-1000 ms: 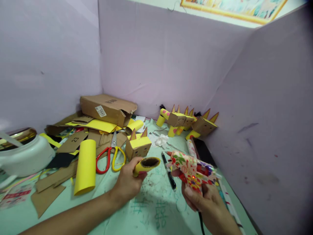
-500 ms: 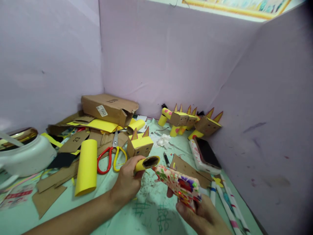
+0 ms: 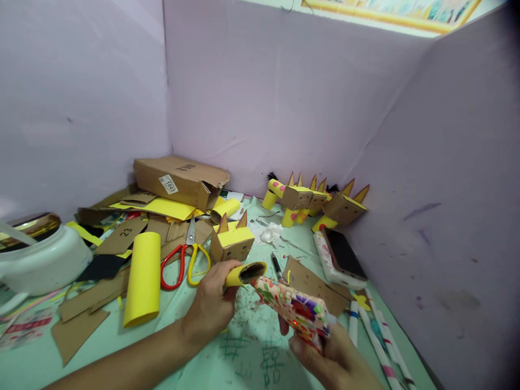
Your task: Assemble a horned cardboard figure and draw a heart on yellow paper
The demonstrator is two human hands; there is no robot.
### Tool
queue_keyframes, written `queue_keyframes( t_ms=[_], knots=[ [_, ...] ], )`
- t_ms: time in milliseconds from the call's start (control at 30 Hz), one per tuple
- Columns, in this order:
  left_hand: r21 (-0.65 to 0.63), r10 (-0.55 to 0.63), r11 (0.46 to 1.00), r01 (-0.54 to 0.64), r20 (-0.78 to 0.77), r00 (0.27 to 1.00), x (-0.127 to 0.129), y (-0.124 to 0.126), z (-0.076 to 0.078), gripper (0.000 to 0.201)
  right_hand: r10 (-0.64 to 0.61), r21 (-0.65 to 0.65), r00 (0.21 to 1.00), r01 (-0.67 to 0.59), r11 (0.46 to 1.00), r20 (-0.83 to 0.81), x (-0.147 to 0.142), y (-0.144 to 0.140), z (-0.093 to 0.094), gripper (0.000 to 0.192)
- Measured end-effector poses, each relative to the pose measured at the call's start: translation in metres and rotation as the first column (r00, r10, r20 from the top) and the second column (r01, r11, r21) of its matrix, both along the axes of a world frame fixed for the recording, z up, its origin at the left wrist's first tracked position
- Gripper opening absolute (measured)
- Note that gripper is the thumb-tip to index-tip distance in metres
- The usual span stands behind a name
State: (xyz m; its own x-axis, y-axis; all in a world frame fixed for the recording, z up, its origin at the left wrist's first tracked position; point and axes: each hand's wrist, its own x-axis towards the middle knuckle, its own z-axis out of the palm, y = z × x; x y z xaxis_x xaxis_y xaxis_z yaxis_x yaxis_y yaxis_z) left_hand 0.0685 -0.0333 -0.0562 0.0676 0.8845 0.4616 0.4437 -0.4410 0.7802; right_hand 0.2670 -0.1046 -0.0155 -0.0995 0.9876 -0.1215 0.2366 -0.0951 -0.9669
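My left hand (image 3: 214, 297) is closed around a small yellow cardboard tube (image 3: 235, 275), its open end tilted to the right. In my right hand (image 3: 331, 355) is a glue gun (image 3: 294, 309) with a flower pattern and a small red light. The gun's nozzle meets the lower rim of the tube's open end; whether it touches is hard to tell. Just behind my left hand sits a cardboard box head (image 3: 231, 241) with a yellow top and two pointed ears. Scissors (image 3: 190, 254) with one red and one yellow handle lie left of it.
A larger yellow tube (image 3: 143, 279) stands at left, near cardboard scraps and a white pot (image 3: 44, 260). A brown box (image 3: 181, 181) lies at the back. Finished-looking yellow animals (image 3: 309, 200) stand along the wall. On the right are a phone (image 3: 344, 253) and markers (image 3: 379, 344).
The glue gun has shifted slightly left and down, its nozzle moving along the tube's rim. My left hand and the tube have barely moved.
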Motion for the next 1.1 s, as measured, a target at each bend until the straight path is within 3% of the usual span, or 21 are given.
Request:
queue_keyframes(
  t_ms=[200, 400, 633, 933, 1100],
  knots=[
    [-0.004, -0.001, 1.000, 0.001, -0.001, 1.000, -0.001, 0.000, 0.000, 0.029, -0.046, 0.033, 0.997, 0.048, 0.998, -0.064, 0.000, 0.000, -0.002, 0.038],
    [0.007, 0.010, 1.000, -0.011, 0.017, 1.000, -0.001, 0.000, 0.001, 0.029, -0.033, 0.048, 0.999, 0.033, 0.998, -0.006, 0.003, 0.003, 0.001, 0.045],
    [0.018, 0.033, 0.999, -0.033, 0.002, 0.999, -0.002, 0.000, 0.002, 0.029, 0.022, 0.153, 1.000, -0.024, 0.988, 0.016, 0.004, 0.008, 0.007, 0.036],
    [0.023, 0.052, 0.998, -0.051, -0.014, 0.999, -0.002, 0.001, 0.003, 0.027, 0.025, 0.124, 0.998, -0.017, 0.992, -0.065, 0.003, 0.011, 0.010, 0.033],
    [0.035, 0.059, 0.998, -0.058, -0.026, 0.998, -0.002, 0.001, 0.005, 0.024, 0.043, 0.148, 0.999, -0.043, 0.988, 0.006, 0.006, 0.013, 0.008, 0.027]
  ],
)
